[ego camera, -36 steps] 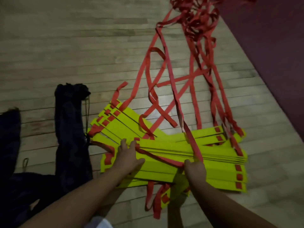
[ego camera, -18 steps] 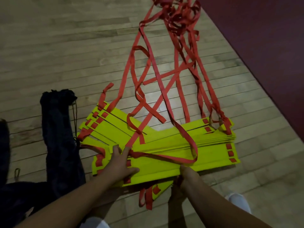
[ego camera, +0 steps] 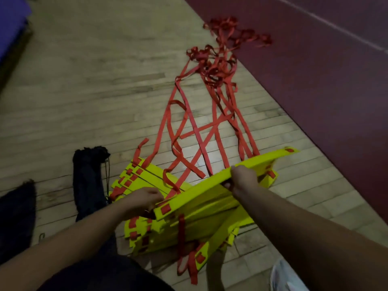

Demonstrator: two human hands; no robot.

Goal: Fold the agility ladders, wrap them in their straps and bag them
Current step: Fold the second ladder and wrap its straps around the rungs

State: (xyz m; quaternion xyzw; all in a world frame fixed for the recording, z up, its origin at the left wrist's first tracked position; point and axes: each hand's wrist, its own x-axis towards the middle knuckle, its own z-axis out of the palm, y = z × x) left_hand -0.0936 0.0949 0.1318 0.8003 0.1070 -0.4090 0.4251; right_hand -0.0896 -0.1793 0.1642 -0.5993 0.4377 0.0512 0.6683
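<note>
The left hand (ego camera: 144, 199) grips the near end of a raised rung (ego camera: 201, 191), its fingers (ego camera: 156, 195) curled around the yellow edge beside a red tab. The right hand (ego camera: 243, 178) clamps the same rung further along, fingers (ego camera: 236, 170) curled over the top edge. The rung is tilted, its far end higher, beyond the right fingers. Directly beneath both sets of fingers lies the rung stack (ego camera: 201, 225), loosely fanned on the wooden floor (ego camera: 84, 101). More rungs (ego camera: 147, 177) spread out just beyond the left fingers. Red straps (ego camera: 197, 131) run from the rungs away from the fingers, crossing one another and ending in a tangle (ego camera: 218, 68) at the border of a maroon surface (ego camera: 315, 91). A black drawstring bag (ego camera: 88, 185) lies on the floor to the outer side of the left fingers, apart from them, mouth pointing away; its contents cannot be determined. No ladder part is seen in it.
</note>
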